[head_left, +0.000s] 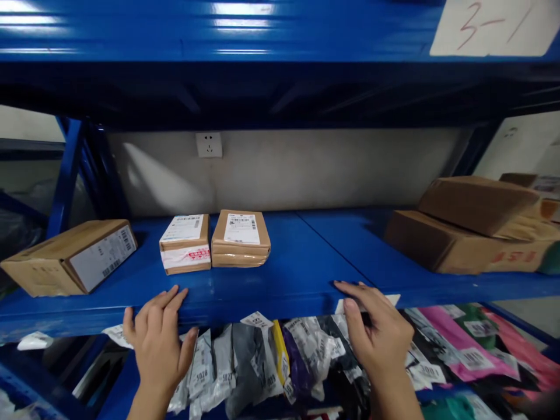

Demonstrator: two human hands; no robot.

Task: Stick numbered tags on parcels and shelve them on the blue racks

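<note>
My left hand (pixel 157 335) is open, fingers stretched up against the front edge of the blue shelf (pixel 301 262). My right hand (pixel 374 329) is open too, fingers resting on the same edge further right. Just beyond my left hand stand two small cardboard parcels: one with red-and-white tape (pixel 185 243) and one wrapped in clear tape with a white label (pixel 241 238). Neither hand holds anything.
A longer cardboard box (pixel 70 255) lies at the shelf's left end. Stacked brown boxes (pixel 472 230) fill the right end. Below, several labelled poly-bag parcels (pixel 280 361) stand in a row, pink ones (pixel 459 341) at right. A wall socket (pixel 209 144) sits behind; a paper sign (pixel 494 26) hangs above.
</note>
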